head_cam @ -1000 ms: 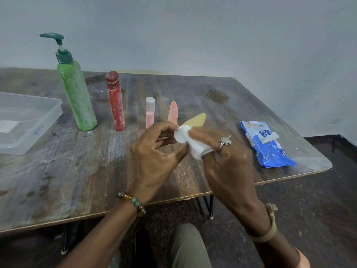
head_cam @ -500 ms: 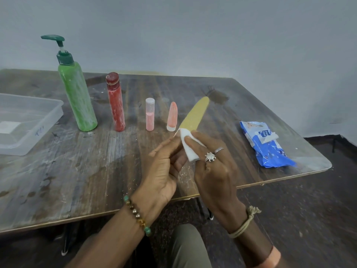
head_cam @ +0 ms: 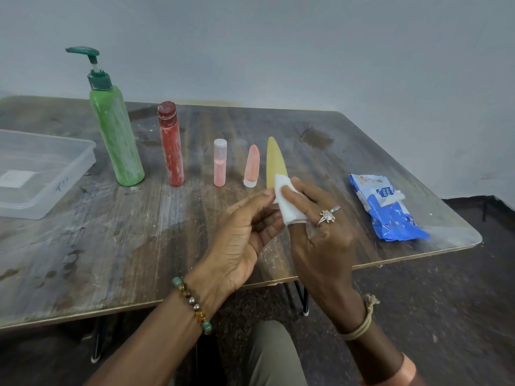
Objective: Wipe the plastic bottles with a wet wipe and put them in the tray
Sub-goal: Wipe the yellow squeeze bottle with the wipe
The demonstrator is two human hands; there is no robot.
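A slim yellow cone-shaped bottle (head_cam: 275,162) points up and away above the table's front edge. My left hand (head_cam: 245,232) holds its lower end, which is hidden by my fingers. My right hand (head_cam: 317,229) presses a white wet wipe (head_cam: 287,204) around the bottle's lower part. Four bottles stand in a row on the table: a tall green pump bottle (head_cam: 115,135), a red bottle (head_cam: 170,144), a small pink bottle (head_cam: 220,162) and an orange cone-shaped bottle (head_cam: 252,167). The clear plastic tray (head_cam: 78,168) sits at the left edge.
A blue wet wipe pack (head_cam: 388,208) lies at the table's right side. The wooden table (head_cam: 111,246) is stained and ends close to my knees. A grey wall stands behind it. Dark floor lies to the right.
The yellow bottle has swung from tilting right to pointing nearly straight up and away. Both hands turned with it, and the wipe stayed around its lower part.
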